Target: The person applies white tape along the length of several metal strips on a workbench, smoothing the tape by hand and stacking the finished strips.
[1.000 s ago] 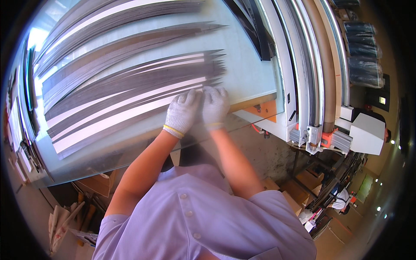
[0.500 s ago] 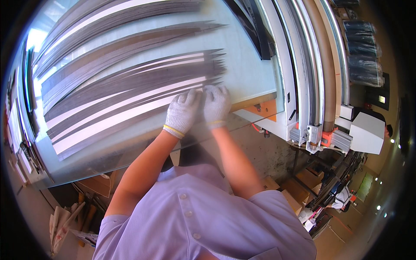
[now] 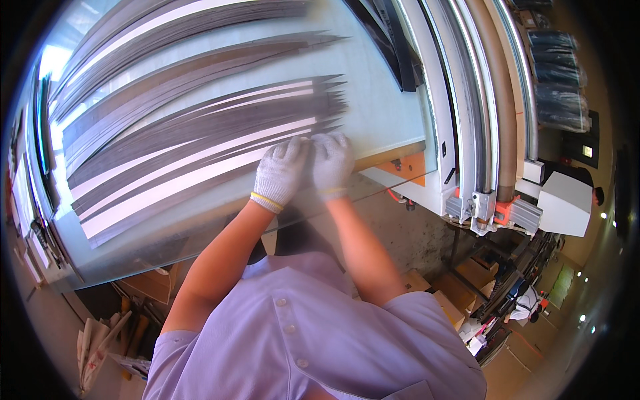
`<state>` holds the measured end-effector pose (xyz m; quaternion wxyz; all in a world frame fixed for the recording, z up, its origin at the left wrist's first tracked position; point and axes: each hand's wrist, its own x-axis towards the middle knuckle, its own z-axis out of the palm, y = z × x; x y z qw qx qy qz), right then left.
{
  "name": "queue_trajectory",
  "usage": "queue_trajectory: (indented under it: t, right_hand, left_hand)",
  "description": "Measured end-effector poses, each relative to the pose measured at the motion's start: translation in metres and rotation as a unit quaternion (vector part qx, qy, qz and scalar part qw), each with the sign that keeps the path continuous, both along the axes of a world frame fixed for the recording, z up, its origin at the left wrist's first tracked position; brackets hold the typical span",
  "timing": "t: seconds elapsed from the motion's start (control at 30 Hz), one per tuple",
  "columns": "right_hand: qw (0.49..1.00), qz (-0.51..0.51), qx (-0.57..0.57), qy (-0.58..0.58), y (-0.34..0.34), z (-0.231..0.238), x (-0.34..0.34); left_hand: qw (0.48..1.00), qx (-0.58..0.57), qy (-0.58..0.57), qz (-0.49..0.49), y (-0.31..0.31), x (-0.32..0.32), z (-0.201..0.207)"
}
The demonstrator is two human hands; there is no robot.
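Observation:
My left hand (image 3: 280, 171), in a white knit glove with a yellow cuff band, rests at the near right end of a spread of long strips (image 3: 200, 148). These strips are dark grey and white, with pointed right ends. Close beside it, my right hand (image 3: 333, 162), gloved the same way, is at the tips of the nearest strips. Both hands have their fingers curled in and nearly meet. Whatever lies between the fingers is hidden by the gloves. Farther back, more bundles of dark strips (image 3: 193, 70) lie on the pale table (image 3: 383, 113).
On the right, a machine's long metal rails (image 3: 470, 87) run along the table, with a white box-shaped housing (image 3: 565, 205) at their near end. Black angled bars (image 3: 393, 47) lie at the far right of the table. Cardboard boxes (image 3: 467, 287) stand below on the right.
My right hand has shifted very slightly, its fingers still curled. The left hand and the strips look the same.

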<state>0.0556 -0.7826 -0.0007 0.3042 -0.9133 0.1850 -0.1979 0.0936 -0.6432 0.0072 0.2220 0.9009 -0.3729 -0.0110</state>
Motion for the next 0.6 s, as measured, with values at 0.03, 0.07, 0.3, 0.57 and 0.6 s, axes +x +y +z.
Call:
queue_trajectory:
  t: [0.03,0.07,0.3,0.57,0.6]
  right_hand:
    - [1.0,-0.009,0.011,-0.016,-0.001,-0.001,0.001]
    - [0.999,-0.017,0.023,-0.032,0.0,-0.001,0.002]
    - [0.997,0.022,0.032,-0.062,0.001,-0.005,-0.008]
    - [0.968,-0.154,-0.196,0.028,-0.014,0.016,-0.007]
    - [0.979,-0.102,-0.175,0.011,-0.012,0.014,-0.007]
  left_hand:
    - [1.0,0.005,0.005,-0.001,0.0,0.0,0.0]
    - [1.0,0.003,0.001,-0.001,0.0,0.0,0.0]
    - [1.0,-0.011,-0.017,-0.003,0.002,-0.001,-0.005]
    - [1.0,-0.028,-0.006,0.008,0.004,-0.005,-0.007]
    - [1.0,-0.03,-0.004,0.008,0.005,-0.006,-0.014]
